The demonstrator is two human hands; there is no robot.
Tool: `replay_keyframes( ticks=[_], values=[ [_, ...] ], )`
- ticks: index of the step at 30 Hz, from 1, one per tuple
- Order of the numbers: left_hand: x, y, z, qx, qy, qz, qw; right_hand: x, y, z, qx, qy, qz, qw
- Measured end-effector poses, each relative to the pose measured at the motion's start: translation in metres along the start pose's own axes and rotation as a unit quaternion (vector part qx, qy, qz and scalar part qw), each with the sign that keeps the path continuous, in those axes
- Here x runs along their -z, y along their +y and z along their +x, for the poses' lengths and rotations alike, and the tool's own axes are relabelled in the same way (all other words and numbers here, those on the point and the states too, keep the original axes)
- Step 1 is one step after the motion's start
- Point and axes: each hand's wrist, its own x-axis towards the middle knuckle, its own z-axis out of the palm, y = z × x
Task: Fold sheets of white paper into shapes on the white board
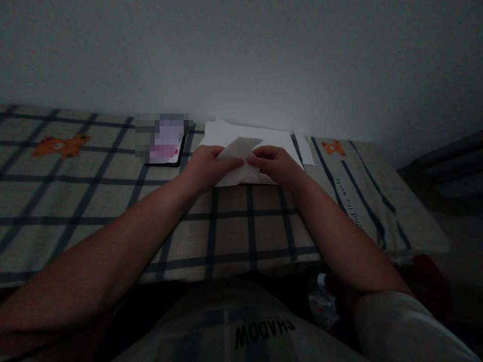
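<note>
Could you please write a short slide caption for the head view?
Both hands, left hand and right hand, fold a white paper on a checked bedsheet.

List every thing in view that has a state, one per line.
Folded paper: partly folded, one flap raised, held by both hands.
Left hand: fingers closed on the paper's left edge.
Right hand: fingers pinching its right side.
Paper sheets: flat, stacked under it.
Phone: lying flat, screen lit.
Blanket: spread flat.

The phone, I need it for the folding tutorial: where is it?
In the head view the phone lies on the checked bedcover near the wall, just left of the left hand and the folded paper.
</note>
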Motion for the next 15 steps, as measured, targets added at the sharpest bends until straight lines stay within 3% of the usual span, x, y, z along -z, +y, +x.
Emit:
replay_keyframes(
  ticks=[5, 8, 11, 15],
  values=[
    [-0.003, 0.002, -0.002, -0.049, -0.007, 0.037, 0.998, -0.006, -0.004, -0.002, -0.008, 0.043, -0.003, 0.999],
    [-0.004, -0.003, 0.003, -0.118, -0.010, -0.029, 0.993, -0.005, -0.006, -0.001, -0.010, 0.076, 0.030, 0.997],
    [-0.001, -0.010, 0.011, -0.197, 0.030, -0.070, 0.977, 0.001, -0.008, 0.001, -0.020, 0.096, 0.087, 0.991],
    [0.008, -0.017, 0.014, -0.343, 0.034, 0.069, 0.936, 0.009, -0.011, 0.001, -0.034, 0.098, 0.157, 0.982]
  ],
)
